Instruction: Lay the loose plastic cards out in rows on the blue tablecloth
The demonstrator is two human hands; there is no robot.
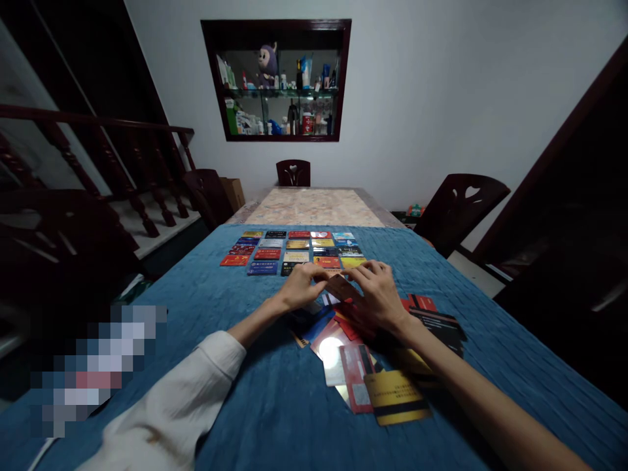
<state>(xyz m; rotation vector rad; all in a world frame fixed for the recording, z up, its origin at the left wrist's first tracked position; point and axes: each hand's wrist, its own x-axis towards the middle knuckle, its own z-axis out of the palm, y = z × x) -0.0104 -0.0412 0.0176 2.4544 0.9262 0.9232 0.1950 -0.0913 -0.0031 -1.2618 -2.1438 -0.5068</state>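
Note:
Between my two hands a plastic card [339, 286] is held tilted above a loose heap of cards. My left hand [303, 285] pinches its left edge with thumb and fingers. From the right, my right hand [379, 289] grips the same card, its fingers bent over the top. Below lie scattered cards, among them a gold card [398, 398], a pink-red card [357, 379] and a black card [436, 327]. Farther off, several cards lie in rows, including a blue card [263, 268] and a red card [267, 254]. The held card's face is mostly hidden.
A blue cloth [196, 294] covers the near part of the table; the far end shows a marbled top [314, 206]. Dark wooden chairs [461, 203] stand around it. A blurred-out object [98, 366] with a white cable lies at the left edge.

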